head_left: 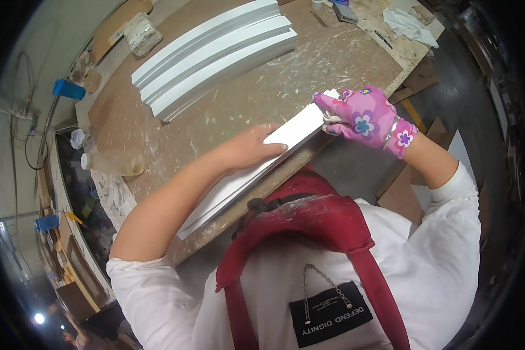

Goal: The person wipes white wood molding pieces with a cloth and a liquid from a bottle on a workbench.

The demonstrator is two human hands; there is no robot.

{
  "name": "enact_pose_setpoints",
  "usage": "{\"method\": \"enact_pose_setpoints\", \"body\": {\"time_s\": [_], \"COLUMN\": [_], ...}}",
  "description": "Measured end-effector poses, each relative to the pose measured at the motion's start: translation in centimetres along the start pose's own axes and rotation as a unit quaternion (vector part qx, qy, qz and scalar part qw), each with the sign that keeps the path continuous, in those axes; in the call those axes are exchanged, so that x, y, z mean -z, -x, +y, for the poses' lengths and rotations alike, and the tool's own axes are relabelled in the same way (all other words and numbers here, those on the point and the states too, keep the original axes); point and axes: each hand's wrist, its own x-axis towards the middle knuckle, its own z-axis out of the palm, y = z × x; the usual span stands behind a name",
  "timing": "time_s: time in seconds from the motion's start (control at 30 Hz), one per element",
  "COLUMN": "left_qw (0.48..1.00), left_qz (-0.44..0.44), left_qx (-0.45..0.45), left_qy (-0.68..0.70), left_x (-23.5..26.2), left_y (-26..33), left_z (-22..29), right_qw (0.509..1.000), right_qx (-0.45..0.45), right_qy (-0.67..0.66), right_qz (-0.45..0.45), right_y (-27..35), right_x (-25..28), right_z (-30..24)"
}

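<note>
A long white moulding strip (300, 128) lies slantwise along the table's near edge, its lower left part passing beneath my left forearm. My bare left hand (254, 147) is closed over its middle, thumb on the top face and fingers over the far side. At the strip's far right end is my right hand (364, 119), in a pink flowered glove. Its fingers are bent around that end, with something pale and crumpled at the fingertips; I cannot tell whether it is a cloth or part of the glove. Beyond, several similar white mouldings (216, 58) lie side by side.
The brown worktable (233, 111) is scuffed with white marks. A capped plastic bottle (114, 163) lies at its left edge, and a wrapped block (142, 35) sits at the back left. A white rag (411, 26), a pen (383, 39) and a grey block (345, 13) are at the back right.
</note>
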Motion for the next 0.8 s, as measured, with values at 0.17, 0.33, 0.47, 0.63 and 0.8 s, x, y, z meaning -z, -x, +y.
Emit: {"method": "enact_pose_setpoints", "body": {"time_s": [0.17,0.33,0.47,0.63,0.8], "left_qw": [0.999,1.0,1.0,0.987,0.909], "left_qz": [-0.023,-0.009,-0.011,0.12,0.227], "left_qx": [0.006,-0.014,0.012,-0.033,-0.036], "left_qy": [-0.026,-0.018,-0.011,-0.098,-0.348], "left_x": [-0.3,-0.4,-0.5,1.4,-0.4], "left_y": [-4.1,-3.8,-4.0,3.1,13.0], "left_z": [2.2,1.0,3.1,1.1,-3.2], "right_qw": [1.0,1.0,1.0,0.995,0.968], "right_qx": [-0.005,-0.018,-0.008,-0.005,0.012], "right_qy": [0.016,0.005,0.016,-0.103,-0.113], "right_qz": [-0.004,-0.014,-0.01,0.017,0.222], "right_y": [0.1,0.3,0.1,1.9,0.7], "right_x": [-0.3,0.1,-0.3,-1.2,3.0], "right_z": [0.1,0.1,-0.1,2.7,0.5]}}
